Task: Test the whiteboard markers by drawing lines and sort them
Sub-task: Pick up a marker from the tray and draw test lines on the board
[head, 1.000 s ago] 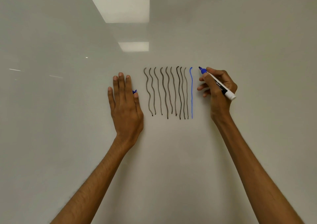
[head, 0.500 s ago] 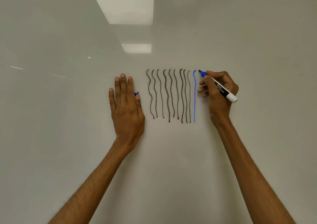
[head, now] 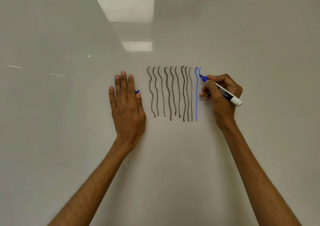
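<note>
The right hand [head: 223,109] grips a blue marker [head: 226,94] in a writing hold, its tip on the whiteboard [head: 173,165]. The marker's long axis runs from the tip at 10 o'clock to the white rear end at 4 o'clock. The left hand [head: 127,108] lies flat, fingers straight, and pinches a blue cap [head: 137,92] between thumb and forefinger.

A short blue stroke [head: 200,71] ends at the tip. To finish it, the pull would likely go toward 6 o'clock, alongside the full blue line [head: 196,96] just at the tip's 9 o'clock. Past that line stand dark wavy lines [head: 169,94], with the left hand beyond them.

The barrel label reads "WHITEBOARD" in part. The word above it is too small to read.
</note>
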